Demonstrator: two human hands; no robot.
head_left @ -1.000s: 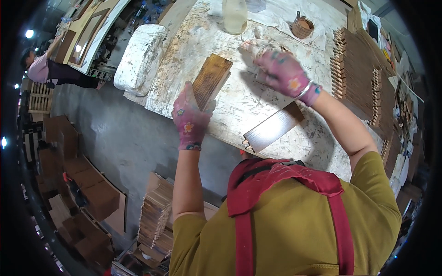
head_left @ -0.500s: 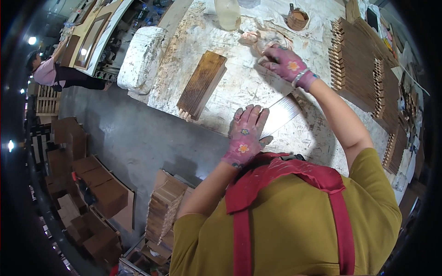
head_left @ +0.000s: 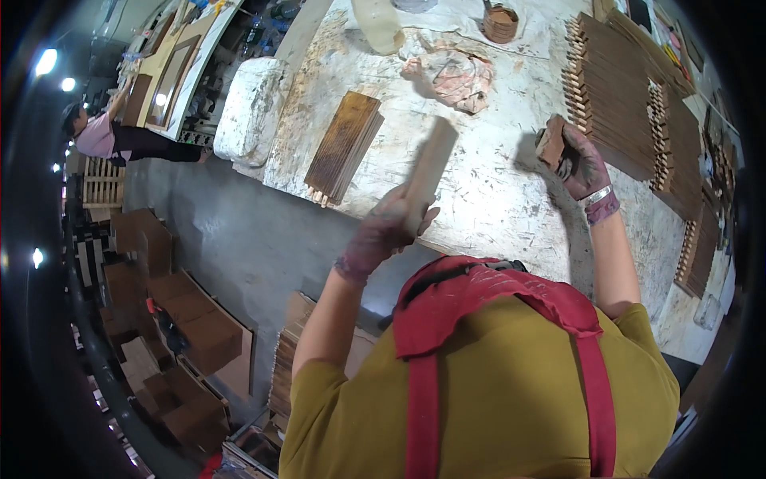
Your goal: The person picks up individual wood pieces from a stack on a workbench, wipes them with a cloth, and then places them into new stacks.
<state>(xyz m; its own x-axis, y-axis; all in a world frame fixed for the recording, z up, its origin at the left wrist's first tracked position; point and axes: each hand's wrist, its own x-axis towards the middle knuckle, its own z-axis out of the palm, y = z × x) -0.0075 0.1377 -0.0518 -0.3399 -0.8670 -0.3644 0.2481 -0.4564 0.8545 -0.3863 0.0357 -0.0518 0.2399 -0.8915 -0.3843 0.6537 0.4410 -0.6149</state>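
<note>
My left hand (head_left: 383,231), in a stained purple glove, grips the lower end of a flat wooden strip (head_left: 432,166). The strip is raised over the worktable's near edge, tilted and a little blurred. Farther right, my gloved right hand (head_left: 582,166) is closed round a small brown pad (head_left: 551,144), whose exact kind I cannot make out. A crumpled, pink-stained rag (head_left: 461,80) lies beyond the strip, touched by neither hand. To the left of the strip, a stack of dark wooden strips (head_left: 345,148) with pale pegged ends rests on the table.
The paint-marked white worktable (head_left: 495,211) holds a brown cup (head_left: 500,24) and a cloudy plastic container (head_left: 378,28) at the back. Long rows of brown pegged pieces (head_left: 618,96) line the right. Brown boxes (head_left: 195,319) stand on the left floor; another person (head_left: 100,136) works far left.
My left hand has lifted the strip off the table, where it lay under my palm. My right hand has left the rag, moved right and now holds the brown pad.
</note>
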